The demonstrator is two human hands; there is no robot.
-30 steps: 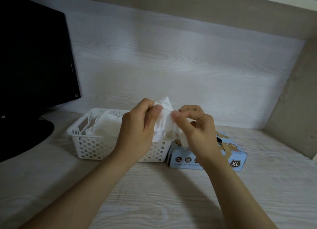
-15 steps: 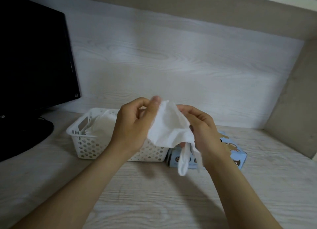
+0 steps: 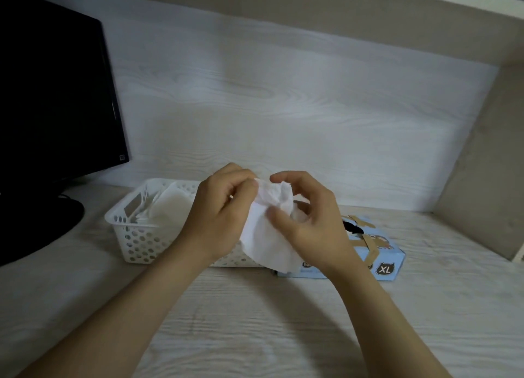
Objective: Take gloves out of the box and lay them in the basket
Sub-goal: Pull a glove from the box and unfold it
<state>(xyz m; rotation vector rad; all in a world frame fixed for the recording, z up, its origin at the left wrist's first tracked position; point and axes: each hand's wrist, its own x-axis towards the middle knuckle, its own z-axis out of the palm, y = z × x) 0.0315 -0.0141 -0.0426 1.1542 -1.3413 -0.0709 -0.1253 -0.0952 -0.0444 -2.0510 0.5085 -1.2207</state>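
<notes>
desk nook, home or small office, can't tell which. black monitor on a round stand base sits at left on a pale wood-grain desk. matching wood-grain back panel, beige shelf board overhead, beige side panel closing the right side. white perforated plastic basket and a blue cardboard box marked xl sit at the back of the desk. dim indoor light.

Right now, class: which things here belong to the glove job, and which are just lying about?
Job: glove, pinched between left hand and right hand; white basket, more gloves in it; blue box.
Lying about: black monitor; its round stand.
</notes>
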